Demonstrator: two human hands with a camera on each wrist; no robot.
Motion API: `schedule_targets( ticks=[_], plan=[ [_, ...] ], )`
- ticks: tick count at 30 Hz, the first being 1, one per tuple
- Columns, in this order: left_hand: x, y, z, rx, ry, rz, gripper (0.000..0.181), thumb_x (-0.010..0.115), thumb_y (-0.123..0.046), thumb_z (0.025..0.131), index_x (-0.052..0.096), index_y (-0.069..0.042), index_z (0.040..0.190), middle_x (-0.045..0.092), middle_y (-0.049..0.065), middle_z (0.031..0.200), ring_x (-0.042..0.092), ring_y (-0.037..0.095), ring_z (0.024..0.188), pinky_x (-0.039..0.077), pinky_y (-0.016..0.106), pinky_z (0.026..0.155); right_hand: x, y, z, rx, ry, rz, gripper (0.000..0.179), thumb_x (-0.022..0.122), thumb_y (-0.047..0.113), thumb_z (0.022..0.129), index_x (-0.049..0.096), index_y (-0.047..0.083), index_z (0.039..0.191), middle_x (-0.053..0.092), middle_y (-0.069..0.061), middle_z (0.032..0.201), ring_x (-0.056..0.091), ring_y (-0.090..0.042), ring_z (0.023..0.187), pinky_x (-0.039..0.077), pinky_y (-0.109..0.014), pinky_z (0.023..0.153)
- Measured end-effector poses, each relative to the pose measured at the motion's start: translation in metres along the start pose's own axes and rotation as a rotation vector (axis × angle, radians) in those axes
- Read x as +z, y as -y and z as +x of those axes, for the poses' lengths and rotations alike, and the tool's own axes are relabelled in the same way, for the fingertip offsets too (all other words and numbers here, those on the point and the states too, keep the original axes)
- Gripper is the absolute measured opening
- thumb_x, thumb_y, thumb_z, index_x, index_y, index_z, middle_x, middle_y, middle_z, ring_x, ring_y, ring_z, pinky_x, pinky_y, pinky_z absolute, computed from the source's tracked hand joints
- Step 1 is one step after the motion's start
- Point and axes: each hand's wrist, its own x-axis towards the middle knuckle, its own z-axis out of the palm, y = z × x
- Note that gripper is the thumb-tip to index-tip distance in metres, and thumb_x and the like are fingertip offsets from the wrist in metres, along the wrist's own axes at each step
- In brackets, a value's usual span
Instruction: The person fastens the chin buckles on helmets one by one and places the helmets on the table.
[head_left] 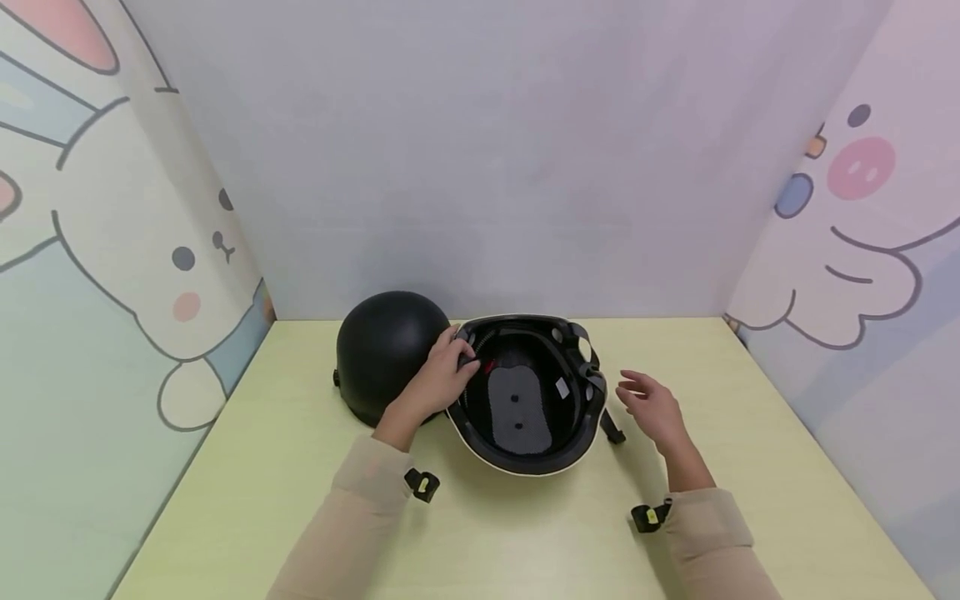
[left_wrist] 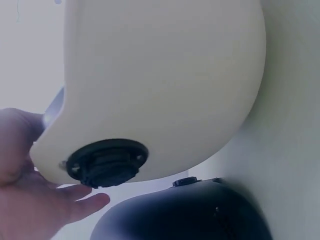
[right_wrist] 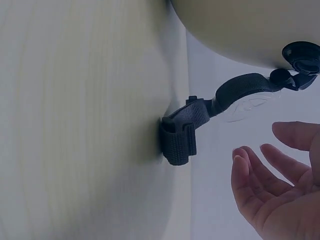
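A helmet with a white shell [left_wrist: 165, 80] and black lining [head_left: 519, 408] lies upside down, its hollow facing up. My left hand [head_left: 441, 377] grips its left rim, the thumb inside and other fingers along the outer side. Near that hand, a round black fitting [left_wrist: 107, 162] sits on the shell. From the helmet's right side, a black chin strap [right_wrist: 180, 142] hangs down to the table. My right hand [head_left: 654, 410] hovers to the right of the helmet, holding nothing, fingers loosely bent and apart from the strap.
A matte black helmet [head_left: 386, 354] rests dome up on the table, close against the white one's left side and partly behind my left hand. The pale yellow table [head_left: 247, 500] ends at a plain back wall [head_left: 495, 167]. Cartoon-printed panels [head_left: 112, 333] flank both sides.
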Motion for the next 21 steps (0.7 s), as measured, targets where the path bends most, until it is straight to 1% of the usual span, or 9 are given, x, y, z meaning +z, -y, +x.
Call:
schedule_targets(
  ticks=[2, 5, 7, 9, 12, 14, 16, 18, 21],
  plan=[
    [0.001, 0.001, -0.001, 0.027, -0.037, -0.028, 0.01, 0.059, -0.017, 0.1, 0.055, -0.008, 0.1, 0.015, 0.014, 0.159, 0.015, 0.035, 0.143, 0.033, 0.053, 0.104, 0.001, -0.001, 0.0, 0.007, 0.004, -0.002, 0.045, 0.055, 0.017, 0.1, 0.047, -0.003, 0.14, 0.056, -0.026, 0.129, 0.062, -0.038, 0.103, 0.051, -0.043, 0.081],
    [0.002, 0.001, -0.002, 0.083, -0.1, -0.04, 0.008, 0.06, -0.017, 0.099, 0.056, -0.01, 0.097, 0.025, 0.009, 0.156, 0.02, 0.034, 0.141, 0.027, 0.057, 0.105, 0.001, -0.002, 0.001, 0.012, 0.003, -0.009, 0.045, 0.055, 0.017, 0.1, 0.047, -0.003, 0.14, 0.057, -0.026, 0.128, 0.062, -0.037, 0.103, 0.051, -0.042, 0.08],
    [0.002, -0.001, -0.002, 0.113, -0.136, -0.044, 0.008, 0.061, -0.017, 0.098, 0.057, -0.011, 0.096, 0.035, 0.006, 0.149, 0.026, 0.034, 0.136, 0.025, 0.058, 0.103, 0.001, -0.002, 0.001, 0.015, 0.0, -0.012, 0.045, 0.055, 0.017, 0.1, 0.048, -0.003, 0.14, 0.057, -0.026, 0.128, 0.063, -0.038, 0.102, 0.051, -0.042, 0.08],
    [0.001, -0.002, 0.0, 0.137, -0.165, -0.036, 0.007, 0.061, -0.017, 0.098, 0.057, -0.012, 0.095, 0.047, 0.006, 0.136, 0.033, 0.034, 0.128, 0.024, 0.058, 0.096, 0.002, -0.002, 0.002, 0.011, -0.003, -0.008, 0.044, 0.055, 0.016, 0.1, 0.048, -0.003, 0.139, 0.057, -0.026, 0.127, 0.063, -0.039, 0.102, 0.051, -0.042, 0.08],
    [0.0, -0.003, 0.001, 0.143, -0.192, -0.054, 0.006, 0.06, -0.016, 0.098, 0.057, -0.01, 0.098, 0.055, 0.007, 0.118, 0.037, 0.033, 0.122, 0.023, 0.055, 0.093, 0.003, -0.003, 0.004, 0.016, 0.006, 0.013, 0.044, 0.054, 0.016, 0.1, 0.048, -0.004, 0.139, 0.056, -0.028, 0.128, 0.062, -0.041, 0.103, 0.05, -0.046, 0.084],
    [0.0, -0.003, 0.002, 0.139, -0.204, -0.071, 0.007, 0.058, -0.015, 0.098, 0.057, -0.008, 0.1, 0.057, 0.009, 0.11, 0.039, 0.033, 0.121, 0.022, 0.055, 0.095, 0.004, -0.004, 0.006, 0.029, 0.019, 0.041, 0.045, 0.053, 0.017, 0.101, 0.047, -0.004, 0.14, 0.054, -0.03, 0.13, 0.061, -0.043, 0.105, 0.048, -0.049, 0.088],
    [0.0, -0.003, 0.003, 0.134, -0.216, -0.093, 0.008, 0.057, -0.014, 0.099, 0.057, -0.007, 0.102, 0.057, 0.01, 0.105, 0.043, 0.032, 0.117, 0.02, 0.054, 0.097, 0.005, -0.005, 0.008, 0.044, 0.031, 0.066, 0.045, 0.053, 0.018, 0.102, 0.046, -0.004, 0.141, 0.052, -0.03, 0.132, 0.06, -0.044, 0.107, 0.046, -0.051, 0.091],
    [0.0, -0.002, 0.004, 0.136, -0.22, -0.122, 0.008, 0.055, -0.013, 0.1, 0.055, -0.006, 0.103, 0.058, 0.009, 0.101, 0.051, 0.029, 0.111, 0.025, 0.051, 0.097, 0.005, -0.006, 0.011, 0.06, 0.042, 0.09, 0.046, 0.052, 0.019, 0.102, 0.044, -0.003, 0.142, 0.051, -0.03, 0.134, 0.058, -0.045, 0.109, 0.044, -0.052, 0.092],
    [0.0, 0.0, 0.005, 0.146, -0.206, -0.204, 0.007, 0.052, -0.011, 0.102, 0.051, -0.005, 0.104, 0.06, 0.008, 0.096, 0.061, 0.024, 0.099, 0.037, 0.045, 0.088, 0.007, -0.008, 0.014, 0.077, 0.057, 0.117, 0.047, 0.051, 0.019, 0.103, 0.043, -0.003, 0.143, 0.049, -0.03, 0.135, 0.056, -0.045, 0.111, 0.043, -0.053, 0.094]
  ],
)
